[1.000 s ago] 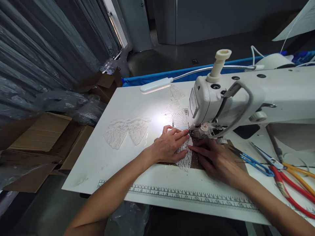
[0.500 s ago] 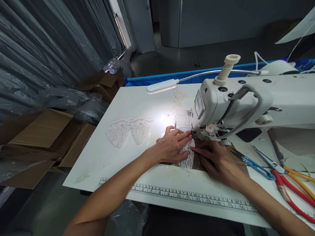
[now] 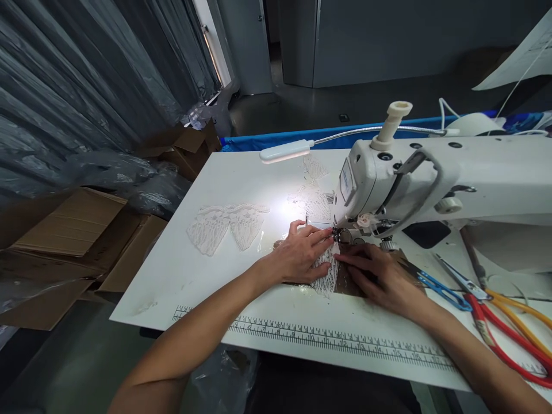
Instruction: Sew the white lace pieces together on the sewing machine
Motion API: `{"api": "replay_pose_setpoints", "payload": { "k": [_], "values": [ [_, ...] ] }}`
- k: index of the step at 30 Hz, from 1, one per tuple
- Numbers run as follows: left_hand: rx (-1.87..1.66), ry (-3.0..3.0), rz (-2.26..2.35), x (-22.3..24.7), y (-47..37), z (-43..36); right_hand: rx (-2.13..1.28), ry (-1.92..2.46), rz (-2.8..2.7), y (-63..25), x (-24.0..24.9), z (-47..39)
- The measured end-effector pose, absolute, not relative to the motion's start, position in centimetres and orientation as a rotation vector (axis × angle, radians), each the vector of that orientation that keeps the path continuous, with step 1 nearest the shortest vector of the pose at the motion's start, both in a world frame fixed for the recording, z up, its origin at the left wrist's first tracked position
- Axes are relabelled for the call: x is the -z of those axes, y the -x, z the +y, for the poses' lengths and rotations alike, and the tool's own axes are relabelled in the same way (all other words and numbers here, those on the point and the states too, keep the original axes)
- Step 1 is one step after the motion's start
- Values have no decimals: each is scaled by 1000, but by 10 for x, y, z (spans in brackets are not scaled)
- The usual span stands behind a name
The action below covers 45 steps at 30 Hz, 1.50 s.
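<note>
A strip of white lace (image 3: 326,280) lies under the needle area of the white sewing machine (image 3: 379,178). My left hand (image 3: 302,253) rests flat on its left side, fingers apart, fingertips near the presser foot (image 3: 336,234). From the right, my right hand (image 3: 379,273) touches the lace edge with its index finger; its other fingers are loosely bent, and nothing is seen held in them. More lace (image 3: 316,201) extends behind the foot. Another lace piece with two pointed lobes (image 3: 228,226) lies on the table to the left.
Blue snips (image 3: 444,290), red-handled scissors (image 3: 509,339) and yellow-handled ones (image 3: 521,313) lie at the right. A lamp (image 3: 287,151) hangs over the white table (image 3: 172,270), which has a printed ruler (image 3: 302,336). Cardboard boxes (image 3: 73,230) stand at left.
The view has shifted slightly, so the machine and scissors appear further left. Both hands keep nearly the same place at the lace.
</note>
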<state>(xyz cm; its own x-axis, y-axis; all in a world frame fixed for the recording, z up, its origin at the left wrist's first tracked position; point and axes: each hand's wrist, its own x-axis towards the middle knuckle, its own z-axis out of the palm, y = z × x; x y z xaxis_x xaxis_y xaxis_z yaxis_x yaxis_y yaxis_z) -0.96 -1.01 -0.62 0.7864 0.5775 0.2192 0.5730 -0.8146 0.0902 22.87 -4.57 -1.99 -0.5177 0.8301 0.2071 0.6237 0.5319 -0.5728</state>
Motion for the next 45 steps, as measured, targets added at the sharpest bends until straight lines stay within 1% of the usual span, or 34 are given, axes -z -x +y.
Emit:
{"api": "replay_pose_setpoints", "payload": {
  "k": [2, 4, 9, 12, 16, 20, 26, 29, 34, 45],
  "values": [
    [-371, -2978, 941, 5, 9, -11, -771, 1258, -2253, -233, 10, -35],
    [-361, -3014, 916, 5, 8, -12, -845, 1316, -2212, -236, 5, -25],
    [-418, -3100, 756, 7, 8, -8, -687, 1408, -2101, -237, 15, -17],
    [-474, -3098, 655, 10, 11, -5, -662, 1441, -2057, -236, 22, -23],
    [-529, -3056, 619, 10, 16, -2, -630, 1401, -2064, -234, 22, -27],
    [-522, -3028, 631, 7, 17, -2, -528, 1399, -2102, -233, 22, -29],
    [-434, -3014, 659, 1, 15, -5, -271, 1185, -2392, -232, 25, -34],
    [-415, -2999, 692, 0, 14, -7, -191, 1074, -2453, -231, 25, -35],
    [-397, -2967, 733, 1, 13, -8, -201, 1056, -2479, -232, 26, -35],
    [-412, -2955, 756, 1, 13, -8, -198, 1186, -2541, -231, 26, -40]
  ]
}}
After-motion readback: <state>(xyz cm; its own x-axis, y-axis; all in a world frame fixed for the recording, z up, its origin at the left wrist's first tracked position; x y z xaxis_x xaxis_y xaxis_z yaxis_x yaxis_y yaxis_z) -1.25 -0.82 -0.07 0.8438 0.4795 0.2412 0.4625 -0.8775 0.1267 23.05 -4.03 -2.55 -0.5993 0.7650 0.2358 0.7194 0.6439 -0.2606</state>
